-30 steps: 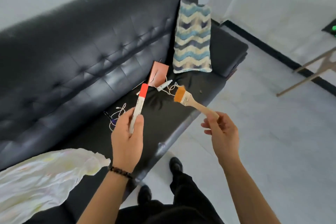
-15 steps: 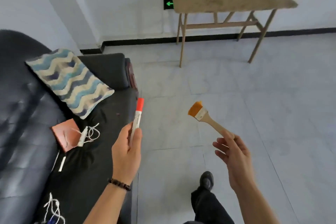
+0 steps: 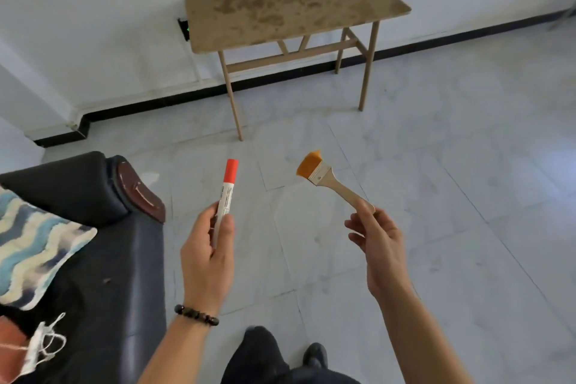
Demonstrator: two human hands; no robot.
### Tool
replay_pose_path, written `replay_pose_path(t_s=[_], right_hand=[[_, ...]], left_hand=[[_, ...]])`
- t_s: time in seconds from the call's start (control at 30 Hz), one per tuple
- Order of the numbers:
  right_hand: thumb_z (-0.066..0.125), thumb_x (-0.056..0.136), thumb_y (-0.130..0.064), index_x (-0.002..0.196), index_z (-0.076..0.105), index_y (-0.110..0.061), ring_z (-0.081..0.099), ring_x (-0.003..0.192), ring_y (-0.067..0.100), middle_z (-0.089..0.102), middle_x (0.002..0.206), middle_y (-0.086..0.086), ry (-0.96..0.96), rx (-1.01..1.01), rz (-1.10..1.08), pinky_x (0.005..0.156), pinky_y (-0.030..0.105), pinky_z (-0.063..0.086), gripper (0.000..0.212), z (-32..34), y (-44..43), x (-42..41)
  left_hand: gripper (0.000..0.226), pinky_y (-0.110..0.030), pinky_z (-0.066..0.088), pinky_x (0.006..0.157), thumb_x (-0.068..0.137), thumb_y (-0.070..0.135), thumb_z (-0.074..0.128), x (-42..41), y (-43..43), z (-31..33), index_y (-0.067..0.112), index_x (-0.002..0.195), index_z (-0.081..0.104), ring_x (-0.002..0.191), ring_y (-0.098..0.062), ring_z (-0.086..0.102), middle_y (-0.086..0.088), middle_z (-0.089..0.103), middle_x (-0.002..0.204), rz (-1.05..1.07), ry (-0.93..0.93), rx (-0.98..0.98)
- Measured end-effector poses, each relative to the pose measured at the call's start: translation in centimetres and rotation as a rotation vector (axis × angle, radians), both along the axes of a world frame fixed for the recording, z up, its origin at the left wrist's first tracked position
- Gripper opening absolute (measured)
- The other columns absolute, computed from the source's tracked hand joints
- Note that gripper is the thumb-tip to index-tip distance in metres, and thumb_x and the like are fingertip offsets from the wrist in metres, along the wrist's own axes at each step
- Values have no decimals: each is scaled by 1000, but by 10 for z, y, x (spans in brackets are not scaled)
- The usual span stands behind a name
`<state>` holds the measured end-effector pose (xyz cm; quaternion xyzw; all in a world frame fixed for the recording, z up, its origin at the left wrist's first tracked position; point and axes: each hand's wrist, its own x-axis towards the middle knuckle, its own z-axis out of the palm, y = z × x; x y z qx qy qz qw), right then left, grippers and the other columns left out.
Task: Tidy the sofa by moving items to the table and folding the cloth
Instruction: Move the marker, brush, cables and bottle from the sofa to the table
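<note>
Fingers (image 3: 204, 221) clamped: left hand (image 3: 205, 259) on red-capped white marker (image 3: 227, 193), right hand (image 3: 378, 246) on orange-bristled wooden paintbrush (image 3: 324, 176) | both tips aim at tan wooden table (image 3: 296, 6), well apart from it

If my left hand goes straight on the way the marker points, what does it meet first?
Nothing stands between the left hand and the wooden table; its marker lines up with that table, though depth is unclear.

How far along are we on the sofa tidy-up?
Done: no item shows on the table yet. In hand: left hand grips the red-capped marker, right hand holds the paintbrush, both off the sofa, table ahead. Left: a white corded item and a reddish piece lie on the sofa; the cloth is out of view.
</note>
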<state>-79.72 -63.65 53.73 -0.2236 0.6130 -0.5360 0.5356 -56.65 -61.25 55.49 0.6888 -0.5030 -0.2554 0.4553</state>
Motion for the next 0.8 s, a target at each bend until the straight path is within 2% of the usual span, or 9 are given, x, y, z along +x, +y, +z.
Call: replay_pose_path(t_s=[0.17,0.33,0.6,0.7,0.8], right_hand=[[63,94,-33,86,67,-17,65,74,9,65,73,-5,47,17,-4,69,26,49,18,-20,-97,-26],[64,93,-33,83,67,-18,64,75,11,65,73,-4,91,25,-9,70,27,49,18,-27,-232,-61],[66,93,-30,80,69,-23,65,76,13,65,74,-3,82,-38,-200,70,28,48,14,20,-452,-137],[66,93,-29,86,71,-19,65,77,13,66,75,-3,51,-39,-278,70,28,49,13,17,-516,-167],[67,91,-28,89,74,-18,65,79,15,67,76,-1,4,-22,-350,71,29,49,12,-2,-587,-199]], left_hand=[[16,-12,35,43,97,25,51,-27,-100,-30,20,109,60,51,-7,45,-9,62,75,17,9,39],[20,-11,34,43,96,27,55,-53,-246,-54,15,110,62,53,-10,47,-4,59,69,35,37,28],[13,-9,34,45,96,21,54,-112,-512,-3,18,105,64,52,-6,48,6,62,71,-85,13,-42],[13,-10,33,45,97,24,54,-140,-597,4,18,103,64,50,-7,46,7,61,68,-144,-3,-52],[17,-13,34,45,97,30,53,-169,-682,-9,18,99,65,49,-8,43,16,55,59,-165,-15,-55]])
